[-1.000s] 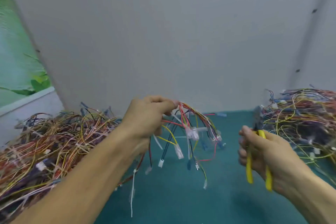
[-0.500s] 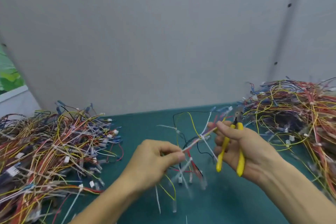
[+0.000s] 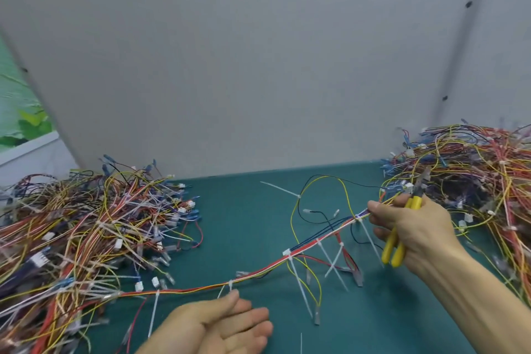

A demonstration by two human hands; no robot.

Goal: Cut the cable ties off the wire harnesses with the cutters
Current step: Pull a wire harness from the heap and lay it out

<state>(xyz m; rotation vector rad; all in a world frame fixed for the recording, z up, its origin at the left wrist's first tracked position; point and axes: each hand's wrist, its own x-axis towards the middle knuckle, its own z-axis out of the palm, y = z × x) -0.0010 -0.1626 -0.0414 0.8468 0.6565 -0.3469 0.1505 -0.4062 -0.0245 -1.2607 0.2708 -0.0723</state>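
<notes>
One wire harness (image 3: 258, 270) of red, yellow and blue wires stretches taut from the left pile up to my right hand (image 3: 413, 233). Several white cable ties (image 3: 288, 253) sit along it, their tails hanging down. My right hand grips the yellow-handled cutters (image 3: 395, 247), jaws pointing up and away, and pinches the harness end between thumb and forefinger. My left hand (image 3: 218, 325) lies palm up below the harness with straight fingers. Its thumb tip is just under one tie (image 3: 230, 285).
A large tangle of harnesses (image 3: 77, 241) covers the left of the teal table (image 3: 244, 224). Another pile (image 3: 471, 178) sits at the right, behind my right hand. A grey wall stands close behind. A loose cut tie (image 3: 280, 189) lies between the piles.
My left hand has let go of the harness, dropped lower and opened palm up. My right hand has drawn the harness end up and right, pulling it out straight.
</notes>
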